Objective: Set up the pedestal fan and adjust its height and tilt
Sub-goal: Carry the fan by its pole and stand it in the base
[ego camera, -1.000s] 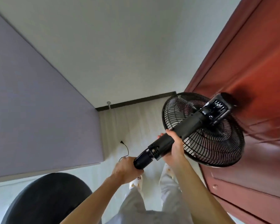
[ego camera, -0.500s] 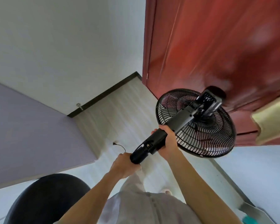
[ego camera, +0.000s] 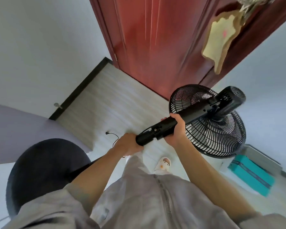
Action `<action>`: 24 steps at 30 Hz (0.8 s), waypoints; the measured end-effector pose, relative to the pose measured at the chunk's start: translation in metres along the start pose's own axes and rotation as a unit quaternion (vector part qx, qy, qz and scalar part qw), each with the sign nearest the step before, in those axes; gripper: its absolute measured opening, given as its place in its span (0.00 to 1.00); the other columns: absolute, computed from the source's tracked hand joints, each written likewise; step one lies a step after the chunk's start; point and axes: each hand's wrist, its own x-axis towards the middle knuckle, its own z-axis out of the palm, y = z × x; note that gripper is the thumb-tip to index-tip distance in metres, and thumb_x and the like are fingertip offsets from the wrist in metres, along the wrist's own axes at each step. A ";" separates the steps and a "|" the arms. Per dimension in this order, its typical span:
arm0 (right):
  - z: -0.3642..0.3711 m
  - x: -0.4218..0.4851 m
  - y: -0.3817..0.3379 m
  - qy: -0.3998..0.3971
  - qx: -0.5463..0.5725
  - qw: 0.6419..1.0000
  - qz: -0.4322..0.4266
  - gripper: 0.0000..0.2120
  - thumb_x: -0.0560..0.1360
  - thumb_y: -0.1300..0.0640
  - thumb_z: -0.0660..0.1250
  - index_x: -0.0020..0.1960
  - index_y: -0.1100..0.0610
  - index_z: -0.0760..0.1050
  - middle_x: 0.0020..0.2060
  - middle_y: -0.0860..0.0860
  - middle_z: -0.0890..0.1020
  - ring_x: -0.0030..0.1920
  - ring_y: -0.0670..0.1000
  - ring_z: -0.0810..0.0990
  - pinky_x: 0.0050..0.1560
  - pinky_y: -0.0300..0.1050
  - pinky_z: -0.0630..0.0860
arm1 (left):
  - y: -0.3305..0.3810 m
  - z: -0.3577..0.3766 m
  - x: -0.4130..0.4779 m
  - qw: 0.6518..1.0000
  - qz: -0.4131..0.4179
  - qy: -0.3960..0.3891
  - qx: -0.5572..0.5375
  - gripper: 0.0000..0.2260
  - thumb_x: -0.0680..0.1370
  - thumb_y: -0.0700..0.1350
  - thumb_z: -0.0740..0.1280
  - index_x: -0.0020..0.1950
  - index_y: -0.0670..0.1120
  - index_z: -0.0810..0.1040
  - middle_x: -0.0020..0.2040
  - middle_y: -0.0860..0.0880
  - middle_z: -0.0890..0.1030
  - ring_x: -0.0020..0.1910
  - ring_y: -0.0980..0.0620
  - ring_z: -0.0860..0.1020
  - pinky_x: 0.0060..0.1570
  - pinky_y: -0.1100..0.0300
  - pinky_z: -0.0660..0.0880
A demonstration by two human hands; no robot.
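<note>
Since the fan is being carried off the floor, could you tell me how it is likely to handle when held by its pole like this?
Probably top-heavy: the fan head with its motor sits far beyond the right hand, so it may pull downward. The pole looks rigid and smooth, so a grip could twist; the left hand at its end likely steadies it. The wire grille may dent if knocked.

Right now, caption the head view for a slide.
Both hands, left and right, carry the fan by its pole near a red door.

A room in a home is shown: a pale wood-grain plank floor (ego camera: pixel 106 100) is bounded by a plain white wall (ego camera: pixel 40 38) with dark skirting, a glossy red-brown wooden door (ego camera: pixel 155 38) is hung with a beige cloth (ego camera: pixel 220 38), and a white slipper (ego camera: pixel 163 163) is worn.
</note>
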 end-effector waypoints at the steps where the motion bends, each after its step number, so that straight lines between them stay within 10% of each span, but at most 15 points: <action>1: -0.013 -0.006 -0.003 0.002 0.010 1.000 -0.006 0.12 0.68 0.56 0.74 0.49 0.58 0.76 0.34 0.52 0.81 0.39 0.52 0.81 0.56 0.50 0.80 | 0.007 0.006 -0.001 1.000 0.016 -0.003 0.010 0.06 0.65 0.52 0.70 0.35 0.52 0.75 0.32 0.51 0.79 0.32 0.51 0.80 0.30 0.61 0.74; 13: -0.129 -0.069 -0.018 0.069 0.226 0.965 -0.113 0.11 0.67 0.53 0.72 0.44 0.58 0.76 0.33 0.53 0.82 0.31 0.53 0.83 0.46 0.50 0.81 | 0.093 0.040 0.003 0.953 0.195 -0.094 0.213 0.05 0.65 0.54 0.68 0.37 0.54 0.75 0.32 0.54 0.80 0.31 0.56 0.78 0.28 0.63 0.69; 24: -0.200 -0.143 -0.004 0.123 0.461 0.836 -0.271 0.16 0.65 0.58 0.74 0.50 0.60 0.76 0.39 0.55 0.82 0.46 0.56 0.81 0.58 0.57 0.79 | 0.158 0.025 0.027 0.843 0.341 -0.074 0.409 0.06 0.66 0.56 0.67 0.37 0.55 0.74 0.34 0.57 0.78 0.34 0.56 0.76 0.29 0.61 0.67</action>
